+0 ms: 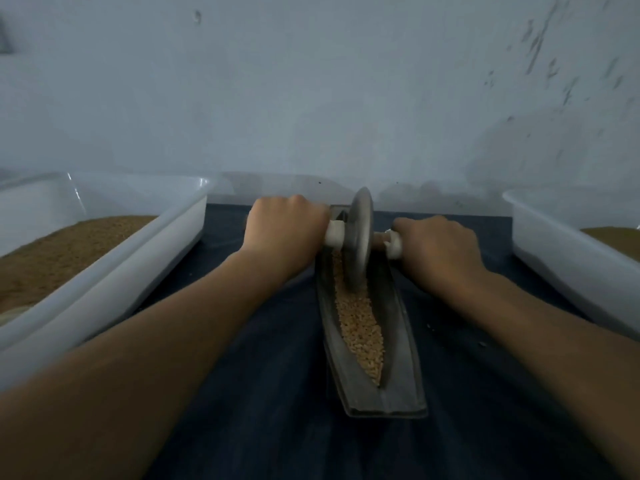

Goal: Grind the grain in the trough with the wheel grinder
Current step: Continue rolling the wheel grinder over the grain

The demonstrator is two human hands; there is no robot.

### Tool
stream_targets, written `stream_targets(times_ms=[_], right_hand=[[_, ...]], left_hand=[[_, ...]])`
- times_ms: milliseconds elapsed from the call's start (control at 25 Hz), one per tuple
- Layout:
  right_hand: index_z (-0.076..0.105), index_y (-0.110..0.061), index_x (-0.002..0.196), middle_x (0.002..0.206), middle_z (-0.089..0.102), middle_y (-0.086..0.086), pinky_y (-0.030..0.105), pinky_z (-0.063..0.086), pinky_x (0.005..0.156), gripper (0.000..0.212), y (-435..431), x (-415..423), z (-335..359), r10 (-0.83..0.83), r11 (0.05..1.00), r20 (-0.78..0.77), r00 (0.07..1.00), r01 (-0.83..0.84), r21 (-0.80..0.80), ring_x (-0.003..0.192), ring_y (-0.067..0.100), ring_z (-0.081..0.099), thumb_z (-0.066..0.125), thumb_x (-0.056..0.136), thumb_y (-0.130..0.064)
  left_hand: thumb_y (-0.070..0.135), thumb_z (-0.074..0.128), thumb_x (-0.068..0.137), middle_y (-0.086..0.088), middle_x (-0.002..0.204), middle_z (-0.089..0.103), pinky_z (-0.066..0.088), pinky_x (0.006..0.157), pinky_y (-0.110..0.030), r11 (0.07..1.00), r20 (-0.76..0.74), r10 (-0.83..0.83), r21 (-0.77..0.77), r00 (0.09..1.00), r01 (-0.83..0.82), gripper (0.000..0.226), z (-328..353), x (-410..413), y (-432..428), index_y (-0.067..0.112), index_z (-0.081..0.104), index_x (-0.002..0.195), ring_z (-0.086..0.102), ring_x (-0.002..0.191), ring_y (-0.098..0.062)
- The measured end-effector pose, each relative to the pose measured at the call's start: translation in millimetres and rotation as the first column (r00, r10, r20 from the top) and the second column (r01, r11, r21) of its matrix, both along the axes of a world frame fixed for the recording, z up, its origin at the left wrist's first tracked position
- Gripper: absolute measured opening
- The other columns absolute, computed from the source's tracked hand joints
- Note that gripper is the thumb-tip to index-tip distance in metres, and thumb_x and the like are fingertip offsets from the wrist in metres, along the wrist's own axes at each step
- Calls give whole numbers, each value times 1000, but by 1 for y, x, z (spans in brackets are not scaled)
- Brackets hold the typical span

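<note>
Both fists, left hand point(284, 226) and right hand point(438, 247), grip the axle of a grey metal wheel grinder point(358, 240) standing between them; the narrow dark trough point(398, 327) of pale grain point(360, 327) runs lengthwise toward the body.

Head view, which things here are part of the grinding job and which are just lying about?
In the job: wheel, gripped at its handles by left hand and right hand; trough; grain.
Lying about: left tub; right tub; cloth under the trough.
</note>
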State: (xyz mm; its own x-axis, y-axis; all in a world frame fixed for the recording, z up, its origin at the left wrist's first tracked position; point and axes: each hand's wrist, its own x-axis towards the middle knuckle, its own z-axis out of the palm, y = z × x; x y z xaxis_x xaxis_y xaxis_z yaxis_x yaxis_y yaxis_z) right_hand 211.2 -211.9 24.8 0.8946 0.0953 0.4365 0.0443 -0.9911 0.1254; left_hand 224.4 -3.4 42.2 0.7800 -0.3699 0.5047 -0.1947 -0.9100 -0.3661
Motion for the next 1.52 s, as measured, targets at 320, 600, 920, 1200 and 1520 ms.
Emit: stream_targets(times_ms=[320, 600, 920, 1200, 1520], right_hand=[[45, -27, 74, 57, 22, -12, 20, 15, 47, 26, -15, -25, -15, 113, 985, 218, 969, -79, -155, 46, 10, 16, 70, 67, -29], [46, -27, 76, 62, 41, -8, 26, 29, 46, 26, -18, -24, -10, 112, 992, 119, 987, -105, -65, 50, 13, 32, 72, 76, -29], [64, -26, 97, 79, 60, 0, 28, 30, 55, 10, 5, -15, 4, 23, 991, 142, 990, -4, -137, 68, 27, 59, 66, 87, -26], [41, -30, 70, 54, 22, -12, 18, 15, 43, 32, -17, -47, -12, 157, 976, 220, 963, -118, -184, 44, 7, 17, 72, 63, -32], [63, -25, 101, 93, 66, 6, 30, 32, 60, 10, 11, 7, 18, 39, 993, 67, 997, -31, -117, 86, 32, 65, 65, 91, -28]], left_hand=[[25, 71, 67, 7, 56, 30, 7, 48, -21, 998, 92, -56, -20, 994, 58, 38, -25, -35, 27, 23, 34, 72, 25, 44, -17], [23, 66, 83, 4, 65, 43, 24, 48, -28, 998, 20, -53, 27, 998, 52, 14, -6, -25, 12, 24, 52, 85, 52, 57, -25], [23, 62, 84, -1, 67, 52, 32, 49, -30, 993, 16, -9, -119, 1000, 11, 9, -21, -15, 15, 23, 54, 81, 60, 61, -30], [30, 65, 68, 10, 54, 24, 9, 46, -21, 986, 152, -166, -3, 974, 168, 24, -34, -41, 35, 28, 41, 72, 18, 44, -16], [23, 53, 92, -5, 84, 60, 38, 60, -34, 982, -105, 59, -172, 993, -77, 4, -16, 2, 8, 23, 57, 92, 58, 72, -30]])
